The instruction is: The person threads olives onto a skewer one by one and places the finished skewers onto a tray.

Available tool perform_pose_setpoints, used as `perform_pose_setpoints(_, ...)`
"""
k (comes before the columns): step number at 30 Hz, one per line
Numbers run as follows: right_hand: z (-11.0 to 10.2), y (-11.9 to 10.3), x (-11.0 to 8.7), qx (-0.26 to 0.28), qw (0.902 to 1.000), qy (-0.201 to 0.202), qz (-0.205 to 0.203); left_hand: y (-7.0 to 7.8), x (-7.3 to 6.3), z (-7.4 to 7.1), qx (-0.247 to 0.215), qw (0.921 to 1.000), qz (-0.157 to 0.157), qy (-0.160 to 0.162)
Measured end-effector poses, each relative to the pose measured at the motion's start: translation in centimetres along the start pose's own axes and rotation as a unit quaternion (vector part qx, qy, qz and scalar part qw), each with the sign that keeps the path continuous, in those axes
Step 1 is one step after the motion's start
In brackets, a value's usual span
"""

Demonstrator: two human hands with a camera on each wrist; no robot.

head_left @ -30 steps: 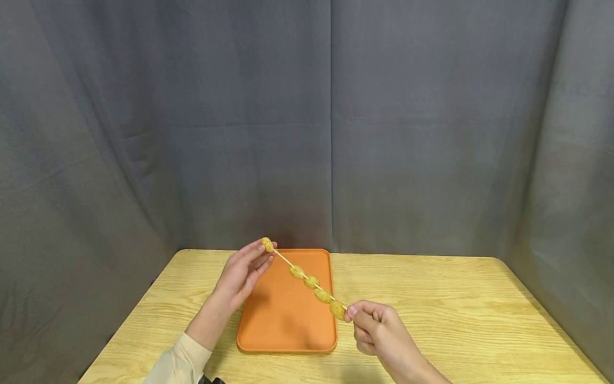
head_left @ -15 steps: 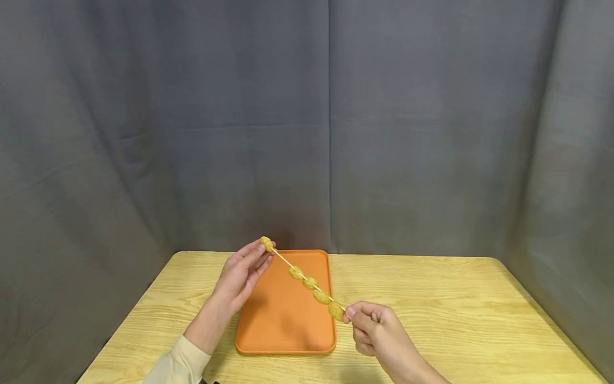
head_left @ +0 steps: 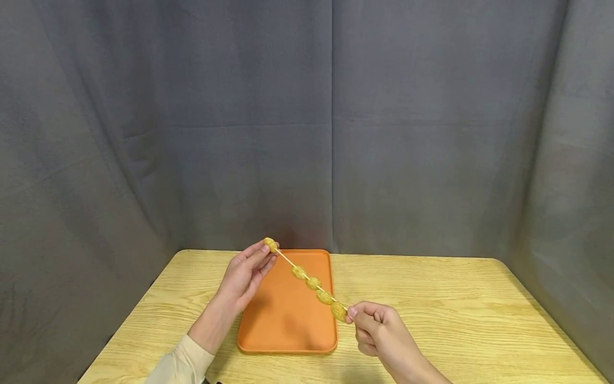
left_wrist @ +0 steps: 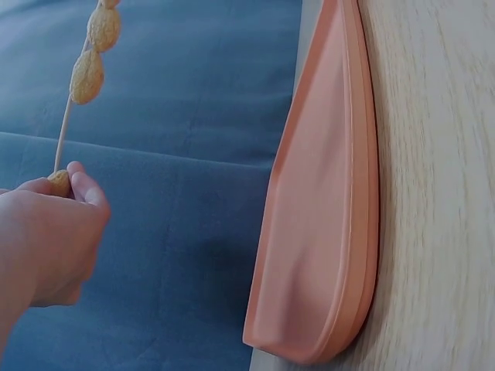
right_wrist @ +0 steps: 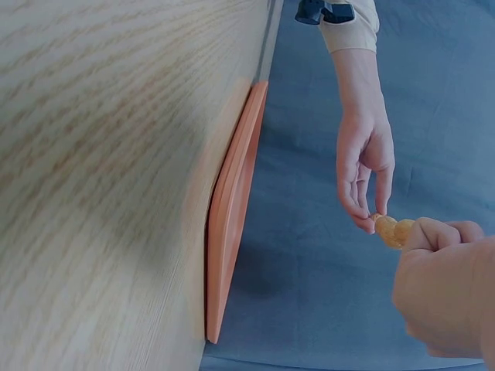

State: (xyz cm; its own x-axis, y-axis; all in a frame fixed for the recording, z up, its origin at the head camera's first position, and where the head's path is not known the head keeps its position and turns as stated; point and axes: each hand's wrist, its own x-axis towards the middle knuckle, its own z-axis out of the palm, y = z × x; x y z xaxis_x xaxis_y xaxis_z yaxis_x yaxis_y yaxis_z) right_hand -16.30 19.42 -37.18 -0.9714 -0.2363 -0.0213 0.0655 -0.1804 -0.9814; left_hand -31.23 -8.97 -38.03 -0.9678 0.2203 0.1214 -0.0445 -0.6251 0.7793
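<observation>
A thin wooden skewer slants above the orange tray, threaded with several yellow-brown, rough-skinned, peanut-like pieces. At its upper left end, my left hand pinches a single end piece between thumb and fingers. A bare length of skewer separates this piece from the others, which sit close together toward the lower right. My right hand pinches the skewer's near end beside the last piece; its fingertips hide that tip. The left wrist view shows the end piece partly covered by the fingers.
Below the skewer lies a shallow orange tray with a raised rim, on a light wood table. Grey cloth hangs behind the table and along both sides. A dark device sits at the left sleeve.
Both hands keep their grips, and the skewer holds nearly the same slant. Only a slight shift of the whole view shows.
</observation>
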Motion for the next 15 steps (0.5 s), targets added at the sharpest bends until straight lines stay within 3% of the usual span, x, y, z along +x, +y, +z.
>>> perform_pose_setpoints(15,0.0,0.0,0.0,-0.004,0.9999,-0.01,0.003,-0.8,-0.4,1.0,-0.004,0.9994,-0.003,0.034)
